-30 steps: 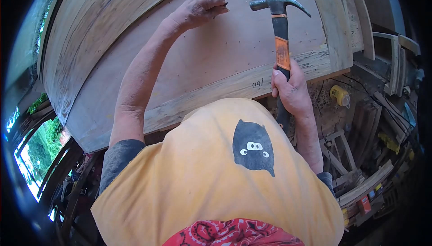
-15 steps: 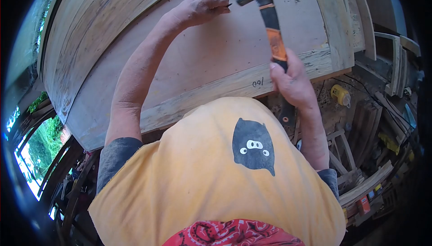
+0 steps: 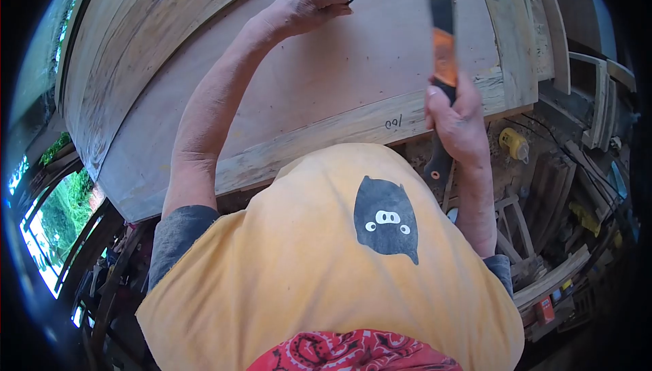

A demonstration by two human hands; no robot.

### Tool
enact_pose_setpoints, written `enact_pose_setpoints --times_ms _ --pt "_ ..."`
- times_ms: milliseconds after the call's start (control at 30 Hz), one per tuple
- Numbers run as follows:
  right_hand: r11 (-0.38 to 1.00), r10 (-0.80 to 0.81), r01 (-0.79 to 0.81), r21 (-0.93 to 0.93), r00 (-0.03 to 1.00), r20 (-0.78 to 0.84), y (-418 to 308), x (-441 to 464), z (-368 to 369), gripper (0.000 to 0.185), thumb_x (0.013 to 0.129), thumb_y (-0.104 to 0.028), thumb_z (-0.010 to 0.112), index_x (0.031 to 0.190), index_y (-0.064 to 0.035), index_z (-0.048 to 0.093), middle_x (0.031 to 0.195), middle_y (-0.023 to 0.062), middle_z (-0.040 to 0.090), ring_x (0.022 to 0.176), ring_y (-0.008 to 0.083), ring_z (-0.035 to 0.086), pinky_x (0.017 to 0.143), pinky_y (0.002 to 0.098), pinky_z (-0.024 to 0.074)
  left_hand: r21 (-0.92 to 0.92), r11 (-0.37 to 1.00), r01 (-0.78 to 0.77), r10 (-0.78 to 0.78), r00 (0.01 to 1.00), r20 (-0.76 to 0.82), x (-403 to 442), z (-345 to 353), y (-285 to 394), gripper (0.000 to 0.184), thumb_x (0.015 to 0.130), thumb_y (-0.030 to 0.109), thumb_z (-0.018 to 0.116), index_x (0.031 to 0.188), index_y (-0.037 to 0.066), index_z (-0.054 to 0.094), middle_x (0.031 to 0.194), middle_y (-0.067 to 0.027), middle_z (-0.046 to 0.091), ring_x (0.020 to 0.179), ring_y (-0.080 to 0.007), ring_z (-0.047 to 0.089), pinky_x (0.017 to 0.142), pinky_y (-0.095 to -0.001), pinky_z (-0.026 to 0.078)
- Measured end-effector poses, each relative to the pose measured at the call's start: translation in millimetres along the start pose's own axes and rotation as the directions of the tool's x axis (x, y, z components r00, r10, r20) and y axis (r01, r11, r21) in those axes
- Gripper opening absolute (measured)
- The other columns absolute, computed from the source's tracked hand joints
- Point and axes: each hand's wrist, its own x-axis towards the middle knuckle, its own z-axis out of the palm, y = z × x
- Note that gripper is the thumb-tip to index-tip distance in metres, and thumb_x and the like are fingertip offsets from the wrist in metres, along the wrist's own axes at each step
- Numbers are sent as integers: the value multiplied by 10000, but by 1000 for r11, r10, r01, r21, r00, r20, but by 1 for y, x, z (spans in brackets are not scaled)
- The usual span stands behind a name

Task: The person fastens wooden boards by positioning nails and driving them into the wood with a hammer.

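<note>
My right hand is wrapped round the black and orange handle of a claw hammer. The hammer's head is raised at the top of the view, to the right of my left hand. Pinched between the thumb and fingers of that left hand is a small dark nail, only its end showing. Below the pinch lies a pale wooden panel dotted with small dark marks. The wooden frame strip along its near edge bears the handwritten mark "100".
Curved wooden boards border the panel at the left. On the right, below the panel, sits a yellow object beside a dark cable. Wood offcuts and an orange-red box crowd the lower right.
The hammer and my right hand have moved right, and the hammer head has swung up and away from the nail. My left hand keeps its pinch, nearly still.
</note>
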Motion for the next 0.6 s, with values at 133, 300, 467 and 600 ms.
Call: enact_pose_setpoints --times_ms 133,300,467,600 --pt "995 -87 84 -52 994 -64 14 4 14 176 967 -125 581 1094 -12 538 765 12 567 581 73 558 537 264 488 -35 999 -15 15 1000 -11 0 1 2 218 968 160 694 885 34 536 719 -133 445 655 -301 412 605 -393 410" --pt "997 60 -53 -57 991 120 8 -1 1 178 966 -124 598 1081 -6 530 777 27 579 572 75 559 531 266 487 -251 967 52 -71 995 -67 -10 0 -10 214 993 151 681 873 33 550 692 -43 422 652 -178 427 610 -349 409" --pt "999 38 -38 23 999 -12 8 -7 5 137 969 -103 585 1061 -20 526 739 9 562 562 75 553 524 261 484 -312 937 159 -182 982 -45 -13 0 0 226 1003 148 678 869 25 544 712 7 436 688 -113 428 634 -299 406" --pt "999 36 -37 32 999 25 4 -10 6 129 969 -102 583 1054 -24 526 721 4 552 559 77 555 522 264 485 -224 973 63 -80 994 -69 -13 2 1 227 1003 145 672 880 18 529 711 -50 415 675 -176 413 623 -317 404"
